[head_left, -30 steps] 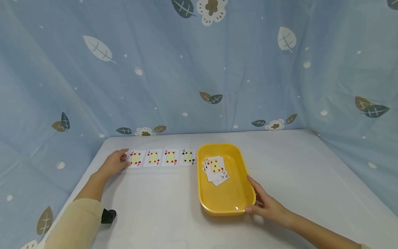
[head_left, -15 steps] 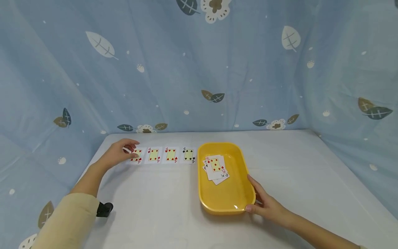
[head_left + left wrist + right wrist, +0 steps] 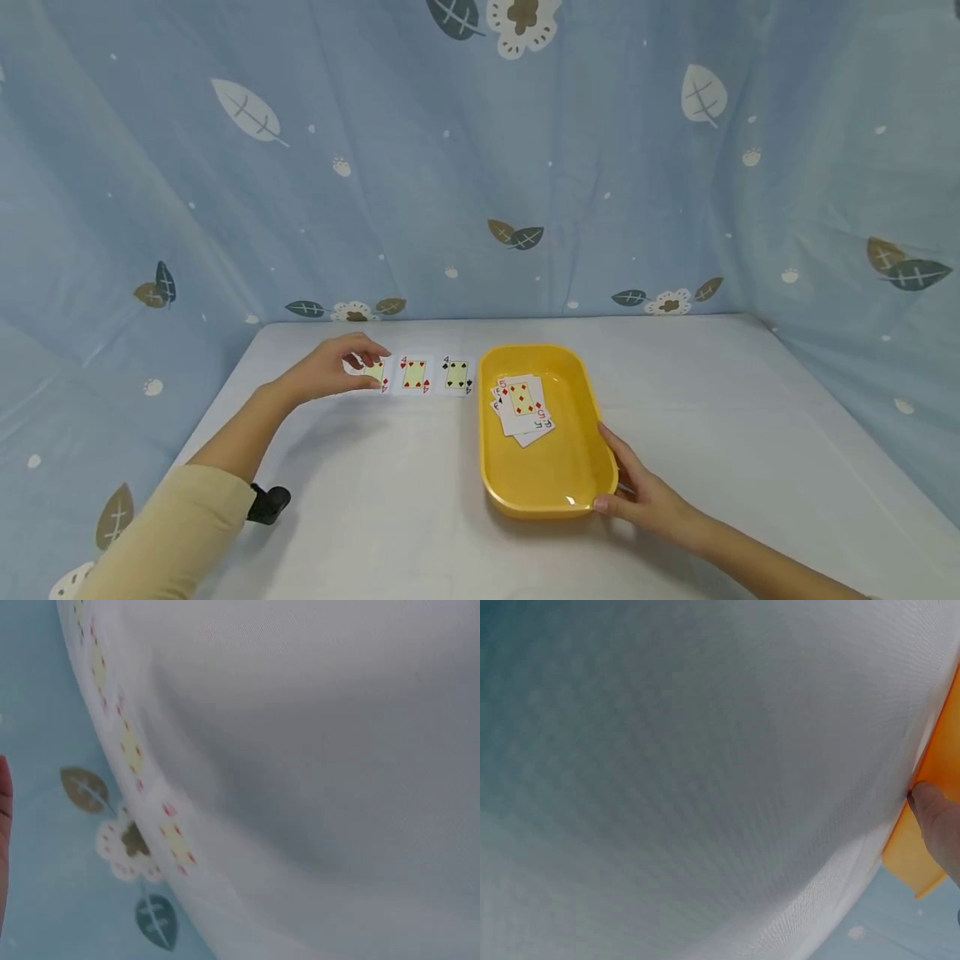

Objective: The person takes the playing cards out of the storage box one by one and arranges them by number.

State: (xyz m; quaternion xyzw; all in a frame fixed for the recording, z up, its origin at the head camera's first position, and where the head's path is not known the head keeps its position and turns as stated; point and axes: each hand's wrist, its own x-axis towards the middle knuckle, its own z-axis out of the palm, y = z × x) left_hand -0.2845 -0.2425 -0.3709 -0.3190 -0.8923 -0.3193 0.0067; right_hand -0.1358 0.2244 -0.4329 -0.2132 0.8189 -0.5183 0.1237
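Observation:
My left hand [image 3: 337, 367], fingers loosely bent, is over the left end of a row of playing cards in the head view. It hides the leftmost card [image 3: 176, 844], which shows in the left wrist view, and partly covers the four of diamonds [image 3: 374, 374]. Farther right lie the four of hearts [image 3: 414, 375] and a black four [image 3: 456, 375]. My right hand [image 3: 648, 496] grips the front right corner of a yellow plastic tray [image 3: 547, 498]. Inside it, a five of diamonds [image 3: 521, 405] tops a few overlapping cards.
A white cloth [image 3: 360, 500] covers the table. Blue patterned fabric [image 3: 420, 167] hangs behind and at both sides. A small black device [image 3: 268, 505] sits at the left wrist. The tray's left side stands close to the black four.
My left hand has moved right along the row, from beside the leftmost card to over the four of diamonds. The cards, the tray and my right hand have stayed put.

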